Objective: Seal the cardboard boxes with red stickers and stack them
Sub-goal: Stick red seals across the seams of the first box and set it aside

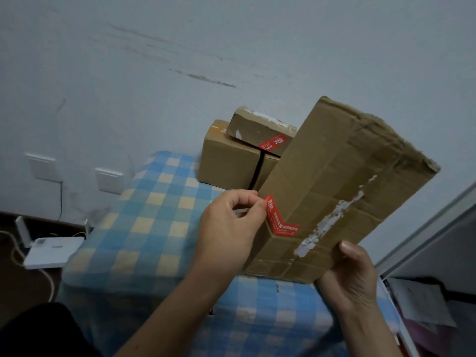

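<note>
Cardboard boxes (226, 161) on checked cloth (154, 215); scuffed wall (180, 60) behind.

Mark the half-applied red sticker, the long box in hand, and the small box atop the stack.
red sticker (287, 228): head view, its half on the box's broad face.
long box (334, 176): head view, middle of broad face.
small box (257, 126): head view, its near side face.
</note>
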